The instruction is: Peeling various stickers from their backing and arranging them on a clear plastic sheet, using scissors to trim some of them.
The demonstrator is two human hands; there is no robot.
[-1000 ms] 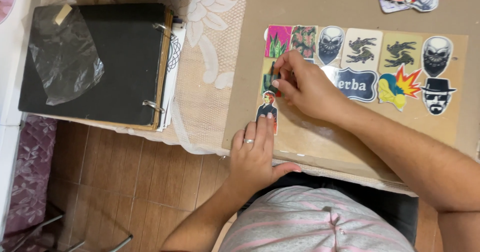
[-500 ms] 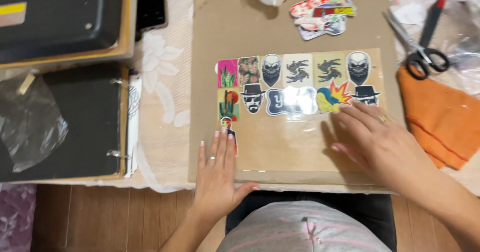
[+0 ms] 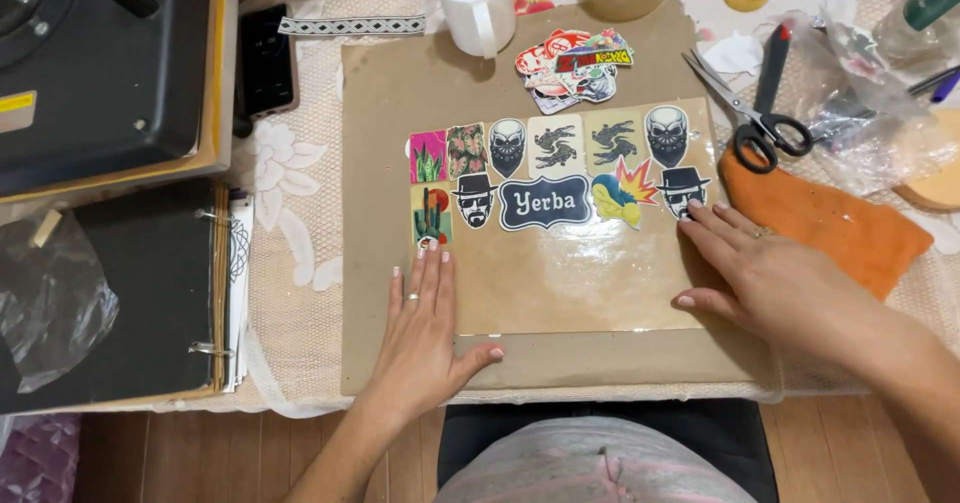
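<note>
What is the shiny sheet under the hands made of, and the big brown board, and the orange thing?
The shiny sheet looks like clear glossy plastic film: it glares and wrinkles. The brown board seems matte cardboard or fibreboard, flat and dull. The orange thing looks like soft felt or cloth, with a fuzzy surface. The left hand and right hand lie flat on the sheet.

Glossy clear sheet [image 3: 570, 263] of colourful stickers [image 3: 545, 168] lies flat on cardboard [image 3: 380, 113].
</note>
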